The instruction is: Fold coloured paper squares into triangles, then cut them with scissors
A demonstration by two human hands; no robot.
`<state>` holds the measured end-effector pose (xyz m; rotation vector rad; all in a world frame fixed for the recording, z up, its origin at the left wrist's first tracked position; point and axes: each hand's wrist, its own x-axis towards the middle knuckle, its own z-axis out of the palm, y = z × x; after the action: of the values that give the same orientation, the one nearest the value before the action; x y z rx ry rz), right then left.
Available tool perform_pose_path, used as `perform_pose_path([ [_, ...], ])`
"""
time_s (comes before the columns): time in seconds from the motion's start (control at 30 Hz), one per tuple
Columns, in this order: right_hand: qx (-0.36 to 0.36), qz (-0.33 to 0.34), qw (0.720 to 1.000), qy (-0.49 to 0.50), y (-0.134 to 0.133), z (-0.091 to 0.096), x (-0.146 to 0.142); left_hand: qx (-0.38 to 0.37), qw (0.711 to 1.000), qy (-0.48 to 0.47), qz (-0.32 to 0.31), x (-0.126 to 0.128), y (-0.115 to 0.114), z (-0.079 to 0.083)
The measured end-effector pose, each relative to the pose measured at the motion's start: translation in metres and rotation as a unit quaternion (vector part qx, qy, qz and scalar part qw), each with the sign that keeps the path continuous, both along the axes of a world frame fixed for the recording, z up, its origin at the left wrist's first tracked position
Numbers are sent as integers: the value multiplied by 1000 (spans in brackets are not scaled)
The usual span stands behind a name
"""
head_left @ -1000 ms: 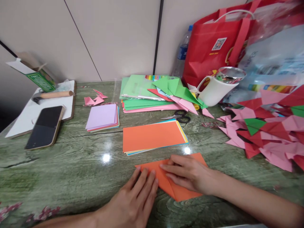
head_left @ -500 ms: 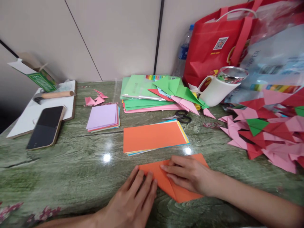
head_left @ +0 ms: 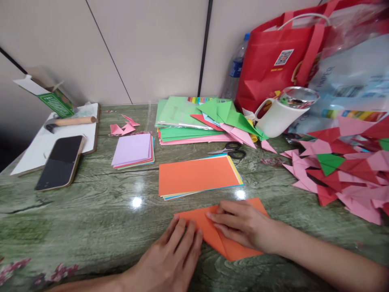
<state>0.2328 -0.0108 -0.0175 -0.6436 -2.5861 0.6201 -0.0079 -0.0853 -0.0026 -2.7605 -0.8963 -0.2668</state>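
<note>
A folded orange sheet of paper [head_left: 209, 235] lies on the table close in front of me, with a slanted flap turned over on its left part. My left hand [head_left: 167, 251] rests on its left corner, palm down, fingers stretched out and slightly apart. On top of the sheet, my right hand [head_left: 243, 225] presses the flap down with bent fingers held close together; its thumb is mostly hidden. Just beyond is a stack of rectangular papers [head_left: 197, 174], orange on top, with yellow and blue edges showing below.
Black-handled scissors [head_left: 234, 151] lie behind the stack. Farther left are square papers [head_left: 132, 150], a phone [head_left: 60, 162] and a hammer [head_left: 73, 121] on a white board. Green papers [head_left: 179, 113], a white mug [head_left: 276, 117], a red bag [head_left: 261, 61] and folded pink pieces [head_left: 358, 178] stand back and right.
The view has shifted very slightly. Both hands keep the same place on the orange sheet, and a little more of its left corner shows beside my left fingertips.
</note>
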Motion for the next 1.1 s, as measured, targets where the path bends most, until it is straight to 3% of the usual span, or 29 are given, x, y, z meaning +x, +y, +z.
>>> perform_pose_path([
  [0.87, 29, -5, 1000, 5, -1, -1, 1, 2, 1000, -13, 16, 1, -1, 2],
  [1.1, 23, -2, 1000, 7, 0, 1, 1, 25, 999, -28, 14, 1, 0, -4],
])
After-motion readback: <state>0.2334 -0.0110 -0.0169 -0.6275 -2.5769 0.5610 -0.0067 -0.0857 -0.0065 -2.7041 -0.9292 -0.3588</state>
